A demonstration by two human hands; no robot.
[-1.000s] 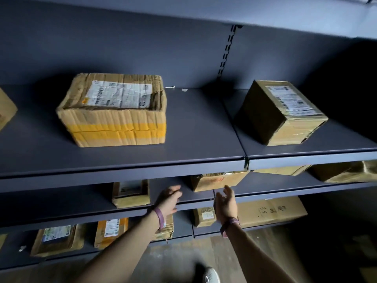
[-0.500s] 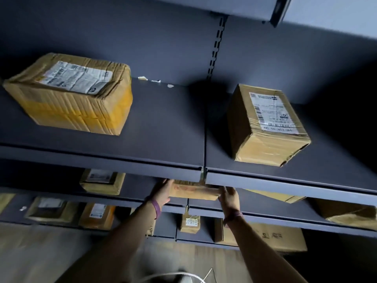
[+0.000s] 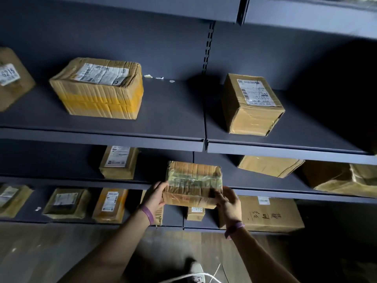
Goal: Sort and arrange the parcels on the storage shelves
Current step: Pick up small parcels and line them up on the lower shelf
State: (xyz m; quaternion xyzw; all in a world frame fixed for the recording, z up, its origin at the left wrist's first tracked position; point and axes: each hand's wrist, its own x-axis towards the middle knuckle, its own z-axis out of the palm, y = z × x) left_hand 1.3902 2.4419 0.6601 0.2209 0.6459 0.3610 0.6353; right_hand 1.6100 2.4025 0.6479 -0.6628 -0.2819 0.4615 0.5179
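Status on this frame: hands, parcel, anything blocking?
Gripping the taped parcel by its ends: left hand, right hand. Parcel at front edge of middle shelf. Nearest labelled parcel stands apart on its left; nothing blocking.

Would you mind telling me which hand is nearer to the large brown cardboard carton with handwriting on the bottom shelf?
Right. The right hand is just left of the large brown cardboard carton; the left hand is farther left, across the taped brown parcel both hold.
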